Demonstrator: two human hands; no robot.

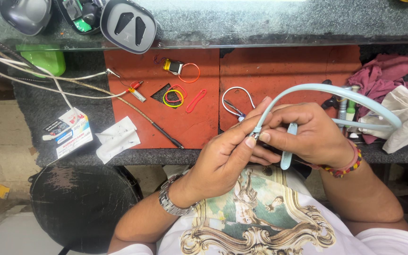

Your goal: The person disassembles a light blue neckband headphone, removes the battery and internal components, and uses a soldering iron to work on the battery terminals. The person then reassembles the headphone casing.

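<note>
While both hands are closed together above the lap, a pale blue flexible plastic neckband (336, 92) is pinched by the left hand (223, 158) and right hand (308, 134). Coloured rubber bands (180, 94) are left on the red-matted tabletop (289, 66).

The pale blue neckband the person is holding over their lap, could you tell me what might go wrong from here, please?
1. The left hand and right hand pinch one end of the pale blue neckband past the bench's edge; anything that slips loose would probably fall into the lap or to the floor.
2. The band's loop arcs over the tools and the rags; it could snag or drag them.
</note>
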